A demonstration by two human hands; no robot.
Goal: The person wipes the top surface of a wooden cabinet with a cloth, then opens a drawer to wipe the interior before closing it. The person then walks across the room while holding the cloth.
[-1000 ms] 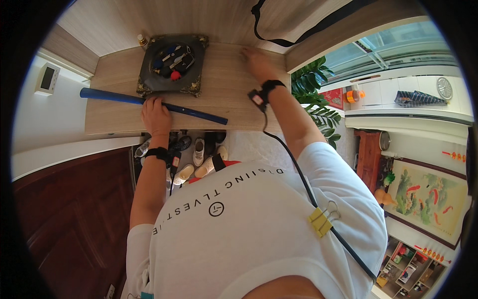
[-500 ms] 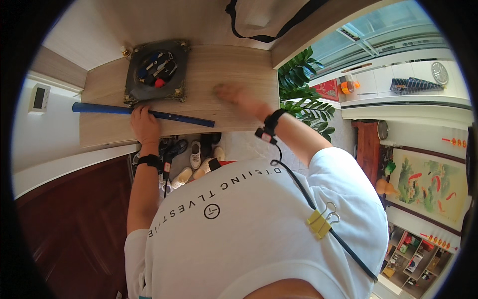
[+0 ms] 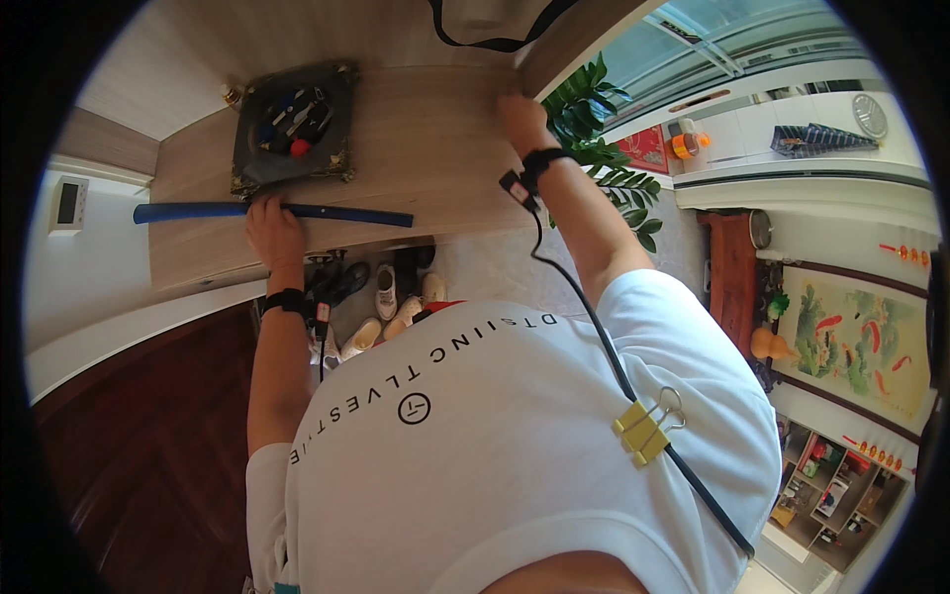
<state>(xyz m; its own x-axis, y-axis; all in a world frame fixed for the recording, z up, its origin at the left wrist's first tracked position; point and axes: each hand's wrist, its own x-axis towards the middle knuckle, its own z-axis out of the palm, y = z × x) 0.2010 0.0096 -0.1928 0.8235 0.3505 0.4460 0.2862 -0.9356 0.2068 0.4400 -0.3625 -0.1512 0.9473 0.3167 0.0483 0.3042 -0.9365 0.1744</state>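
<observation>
My left hand grips a long dark-blue rod lying along the front of the wooden counter, fingers bent over it. Just behind sits a dark square tray with ornate gold corners, holding keys, small dark items and a red ball. My right hand is at the counter's right end, by the wooden side panel; its fingers are blurred, so whether it holds anything is unclear. Both wrists wear black straps with small cabled modules.
A small bottle stands behind the tray. A black strap hangs at the back. A leafy plant is beyond the counter's right end. Shoes lie below; a dark red door is at lower left.
My right hand swept toward me and left, then moved back out to the counter's right end. My left hand stays on the rod; the view has shifted slightly.
</observation>
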